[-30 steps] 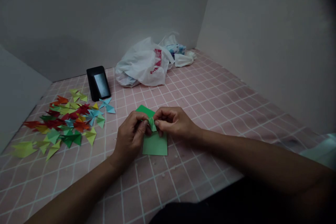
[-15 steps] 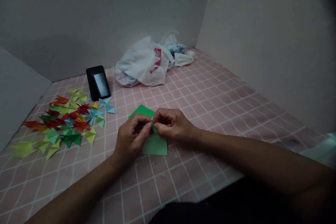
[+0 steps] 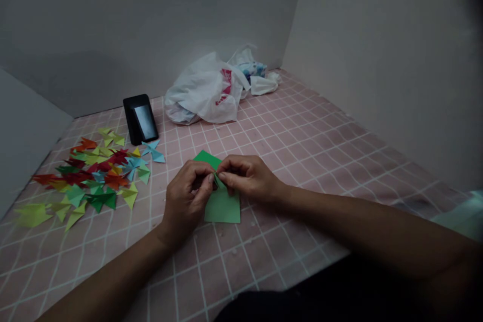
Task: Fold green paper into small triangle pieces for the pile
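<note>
Between my two hands a small folded piece of green paper (image 3: 218, 181) is pinched, mostly covered by the fingers. My left hand (image 3: 188, 190) grips its left side between thumb and forefinger. From the other side my right hand (image 3: 247, 177) is closed on it in a pinch, the fingertips nearly touching those of the left. Beneath the hands lie green paper sheets: a light green one (image 3: 222, 210) toward me and a brighter green one (image 3: 206, 156) showing behind the fingers.
Many folded paper pieces (image 3: 100, 198) in red, yellow, green and blue lie spread at the left. A black phone-like device (image 3: 130, 121) leans upright behind them. A white plastic bag (image 3: 202, 88) and a blue-and-white packet (image 3: 252, 69) rest by the back wall. Pink checked cloth (image 3: 302, 136) covers the surface.
Both hands have shifted slightly left, their fingertips still pinched around the small folded paper. A little less of the bright green sheet's left side shows now.
</note>
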### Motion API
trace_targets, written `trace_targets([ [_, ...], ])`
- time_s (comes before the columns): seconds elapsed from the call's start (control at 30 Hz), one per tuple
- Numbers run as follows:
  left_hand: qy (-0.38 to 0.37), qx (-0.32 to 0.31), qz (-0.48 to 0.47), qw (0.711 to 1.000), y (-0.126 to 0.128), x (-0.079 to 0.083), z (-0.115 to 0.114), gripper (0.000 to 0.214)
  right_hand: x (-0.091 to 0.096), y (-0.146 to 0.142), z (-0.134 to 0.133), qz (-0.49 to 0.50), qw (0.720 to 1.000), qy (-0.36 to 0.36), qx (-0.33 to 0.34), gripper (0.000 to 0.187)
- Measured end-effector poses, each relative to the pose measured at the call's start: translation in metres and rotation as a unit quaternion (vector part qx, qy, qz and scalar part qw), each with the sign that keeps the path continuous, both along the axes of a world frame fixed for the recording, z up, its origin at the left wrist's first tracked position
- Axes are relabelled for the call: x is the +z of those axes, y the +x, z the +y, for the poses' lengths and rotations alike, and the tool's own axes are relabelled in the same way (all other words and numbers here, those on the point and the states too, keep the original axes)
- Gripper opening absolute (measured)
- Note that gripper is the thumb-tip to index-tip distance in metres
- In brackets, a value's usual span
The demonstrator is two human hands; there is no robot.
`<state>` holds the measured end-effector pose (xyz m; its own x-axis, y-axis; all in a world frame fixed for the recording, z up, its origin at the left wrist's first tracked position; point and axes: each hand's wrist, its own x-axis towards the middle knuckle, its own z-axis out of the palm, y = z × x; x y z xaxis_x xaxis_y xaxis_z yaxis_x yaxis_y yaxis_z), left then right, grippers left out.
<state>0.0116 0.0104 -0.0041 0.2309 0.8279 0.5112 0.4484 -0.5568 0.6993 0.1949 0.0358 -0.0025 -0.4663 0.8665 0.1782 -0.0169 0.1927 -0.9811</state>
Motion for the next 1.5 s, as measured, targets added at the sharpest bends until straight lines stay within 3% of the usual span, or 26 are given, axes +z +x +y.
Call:
trace_targets([
  [0.53, 0.041, -0.006, 0.028, 0.999, 0.0013, -0.0008, 0.0001, 0.01, 0.0005, -0.0013, -0.0014, -0.022, 0.998, 0.051, -0.011, 0.007],
  [0.73, 0.034, 0.013, 0.032, 0.999, 0.0009, -0.0002, -0.0004, 0.009, -0.0001, 0.0006, -0.0006, -0.009, 1.0, 0.01, 0.019, 0.01],
  [0.93, 0.037, 0.009, 0.033, 0.999, 0.0009, -0.0008, -0.0006, 0.01, 0.0008, 0.0002, -0.0012, -0.02, 0.999, 0.035, 0.006, 0.006],
  [1.5, 0.028, 0.007, 0.028, 0.999, 0.0019, -0.0002, -0.0001, 0.009, 0.0007, -0.0007, -0.0011, -0.024, 1.0, 0.019, 0.007, 0.008],
])
